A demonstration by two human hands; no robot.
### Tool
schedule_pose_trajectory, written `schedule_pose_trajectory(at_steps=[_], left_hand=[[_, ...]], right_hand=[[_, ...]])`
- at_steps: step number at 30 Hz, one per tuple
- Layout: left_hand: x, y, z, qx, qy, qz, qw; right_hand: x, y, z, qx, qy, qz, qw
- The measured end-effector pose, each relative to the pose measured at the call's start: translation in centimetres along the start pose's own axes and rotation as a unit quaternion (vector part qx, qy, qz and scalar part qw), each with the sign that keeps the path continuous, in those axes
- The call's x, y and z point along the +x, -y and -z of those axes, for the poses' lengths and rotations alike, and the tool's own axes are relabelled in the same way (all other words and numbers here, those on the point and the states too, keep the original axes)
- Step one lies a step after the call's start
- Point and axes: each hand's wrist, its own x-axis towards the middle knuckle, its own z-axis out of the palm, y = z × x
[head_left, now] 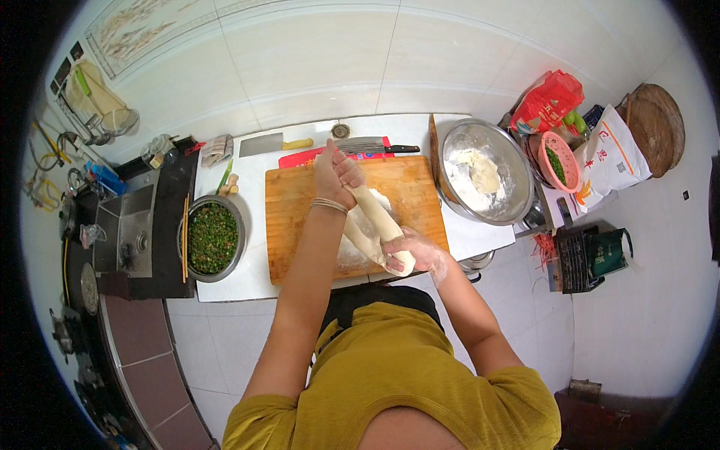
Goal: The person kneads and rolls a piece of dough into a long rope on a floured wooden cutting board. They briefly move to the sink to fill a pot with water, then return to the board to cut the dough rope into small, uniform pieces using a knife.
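fingers of left hand point(338, 175) and right hand point(415, 251) are curled around dough point(380, 219) mid-frame, apparently being stretched; even support is called for next.

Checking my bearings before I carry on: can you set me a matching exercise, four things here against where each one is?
Things:
1. Dough
2. Cleaver
3. Chopped green filling
4. Large metal basin

Places:
A. Right of the wooden board
B. In a bowl left of the board
C. In the left hand and right hand
D. Beyond the board's far left corner

Pairs: 1-C, 2-D, 3-B, 4-A
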Motion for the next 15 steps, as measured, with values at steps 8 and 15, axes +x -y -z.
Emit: schedule_pose_trajectory(at_steps=[8, 15], left_hand=[[0.7, 1.3, 2.5, -0.004, 0.029, -0.025, 0.999], [-3.0, 5.5, 2.0, 0.034, -0.003, 0.090, 0.995]], right_hand=[[1.4, 1.0, -1.3, 0.026, -0.040, 0.014, 0.999], [1.8, 1.9, -1.0, 0.000, -0.066, -0.039, 0.997]])
